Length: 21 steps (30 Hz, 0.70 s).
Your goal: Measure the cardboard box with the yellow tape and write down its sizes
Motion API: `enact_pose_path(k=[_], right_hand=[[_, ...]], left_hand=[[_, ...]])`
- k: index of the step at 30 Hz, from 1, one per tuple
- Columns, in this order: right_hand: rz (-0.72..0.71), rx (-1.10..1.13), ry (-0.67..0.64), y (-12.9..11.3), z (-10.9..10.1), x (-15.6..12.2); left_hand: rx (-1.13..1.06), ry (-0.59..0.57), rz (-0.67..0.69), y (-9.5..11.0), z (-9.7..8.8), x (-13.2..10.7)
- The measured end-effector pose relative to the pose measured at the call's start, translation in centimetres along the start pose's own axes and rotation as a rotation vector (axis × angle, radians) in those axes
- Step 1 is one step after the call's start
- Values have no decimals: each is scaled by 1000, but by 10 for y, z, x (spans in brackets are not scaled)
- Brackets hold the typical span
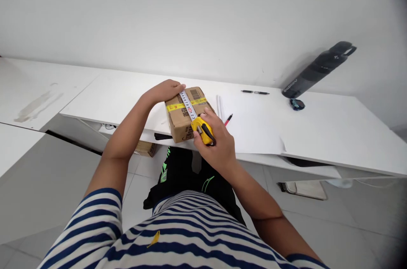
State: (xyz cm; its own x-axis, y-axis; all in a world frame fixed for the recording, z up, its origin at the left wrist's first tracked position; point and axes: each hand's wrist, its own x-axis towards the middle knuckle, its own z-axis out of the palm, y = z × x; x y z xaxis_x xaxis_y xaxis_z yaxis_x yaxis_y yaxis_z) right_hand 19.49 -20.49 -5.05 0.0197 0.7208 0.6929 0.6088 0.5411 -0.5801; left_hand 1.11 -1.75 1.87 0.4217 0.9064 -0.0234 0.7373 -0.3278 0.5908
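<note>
A small brown cardboard box (181,124) with yellow printed tape round it sits at the desk's front edge. Across its top lies the pulled-out blade (187,104) of a tape measure, numbers facing up. My left hand (165,90) is curled at the box's far left corner, its thumb on the blade's far end; the other fingertips are hidden behind the box. In my right hand (219,140) is the yellow and black tape measure (201,128), held at the box's near right edge with fingers wrapped round its case.
White paper (251,127) lies right of the box, with a red and black pen (228,119) on it. Behind are a black pen (255,92), a dark bottle (313,72) leaning on the wall and a small dark round object (296,104). Below the desk (343,133) runs an open shelf.
</note>
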Motion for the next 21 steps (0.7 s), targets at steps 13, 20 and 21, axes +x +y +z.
enact_pose_path(k=[13, 20, 21], right_hand=[[-247, 120, 101, 38, 16, -9], [-319, 95, 328, 59, 15, -16], [-322, 67, 352, 60, 15, -16]], left_hand=[[-74, 234, 185, 26, 5, -34], [-67, 88, 407, 51, 23, -79], [-47, 104, 394, 48, 26, -78]])
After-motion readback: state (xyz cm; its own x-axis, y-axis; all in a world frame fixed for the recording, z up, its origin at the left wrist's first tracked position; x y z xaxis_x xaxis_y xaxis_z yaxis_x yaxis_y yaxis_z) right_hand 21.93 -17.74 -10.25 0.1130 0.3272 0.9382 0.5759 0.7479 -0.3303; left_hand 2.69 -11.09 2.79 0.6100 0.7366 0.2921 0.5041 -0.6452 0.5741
